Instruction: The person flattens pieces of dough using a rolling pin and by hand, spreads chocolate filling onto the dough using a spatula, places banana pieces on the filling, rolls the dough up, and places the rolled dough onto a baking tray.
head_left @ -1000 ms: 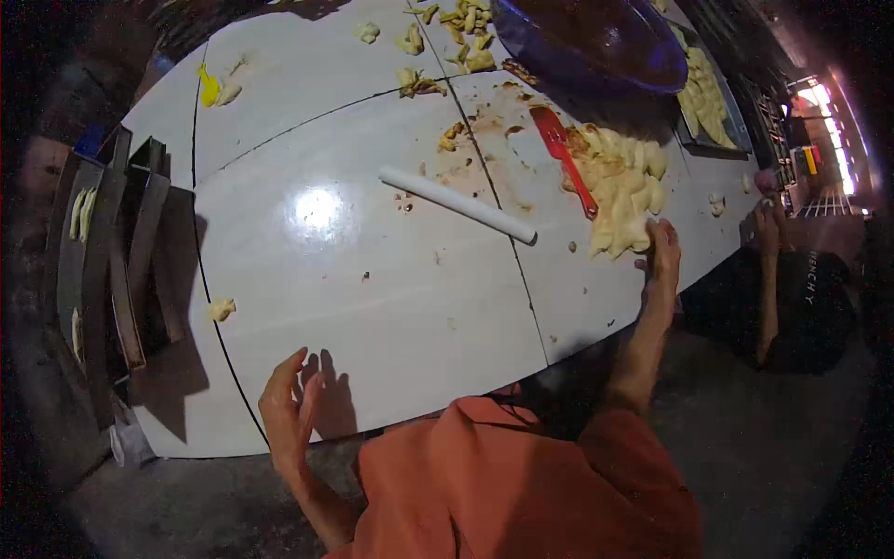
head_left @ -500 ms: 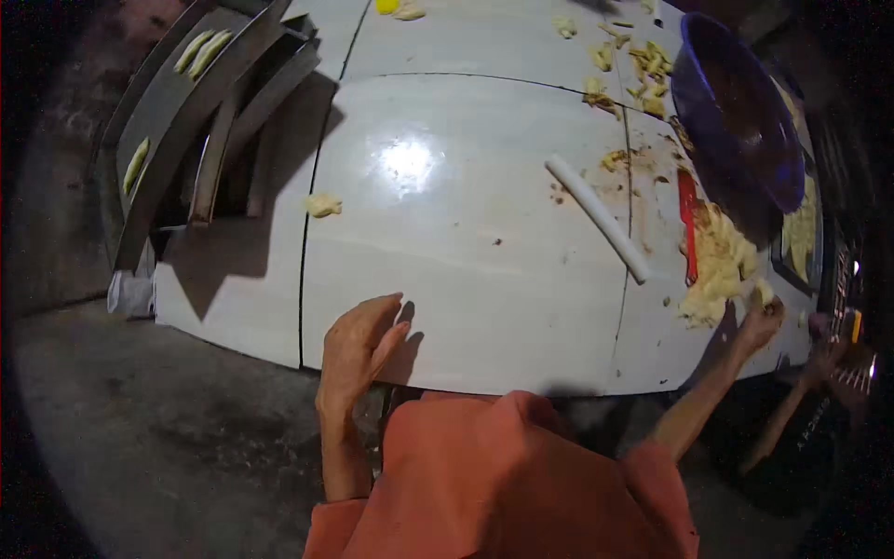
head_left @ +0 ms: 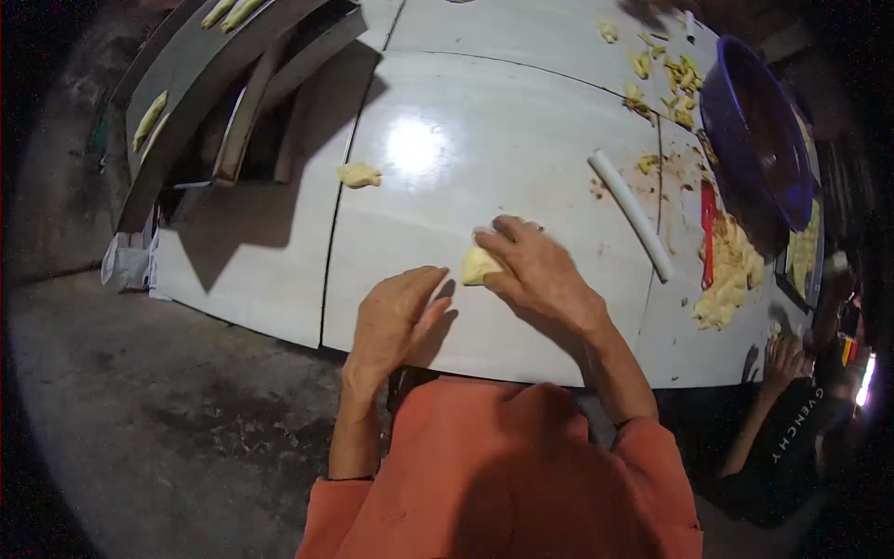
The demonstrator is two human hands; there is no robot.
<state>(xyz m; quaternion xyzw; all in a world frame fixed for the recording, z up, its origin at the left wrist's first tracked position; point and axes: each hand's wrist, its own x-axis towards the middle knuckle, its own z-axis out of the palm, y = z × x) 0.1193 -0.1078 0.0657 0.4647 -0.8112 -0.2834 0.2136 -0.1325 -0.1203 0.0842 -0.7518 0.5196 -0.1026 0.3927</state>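
On the white tabletop (head_left: 484,112) my right hand (head_left: 531,261) grips a pale yellow lump of dough (head_left: 480,267) in front of me, its fingers curved over it. My left hand (head_left: 396,321) is open just to the left, fingers slightly bent and thumb apart, holding nothing. Farther off lie a small loose dough piece (head_left: 357,174) at the left and a white rolling rod (head_left: 629,214) at the right. A red scraper (head_left: 707,233) lies beside a spread mass of dough (head_left: 722,303) at the right.
Metal trays (head_left: 191,84) with dough strips stand at the left. A purple basin (head_left: 754,130) and a tray of dough (head_left: 799,256) are at the right, with scattered scraps (head_left: 684,79). A co-worker in dark clothing (head_left: 773,438) reaches to the table's right edge (head_left: 698,384).
My right hand has picked dough from the mass at the right and brought it to the middle, near my left hand. The view has turned leftward.
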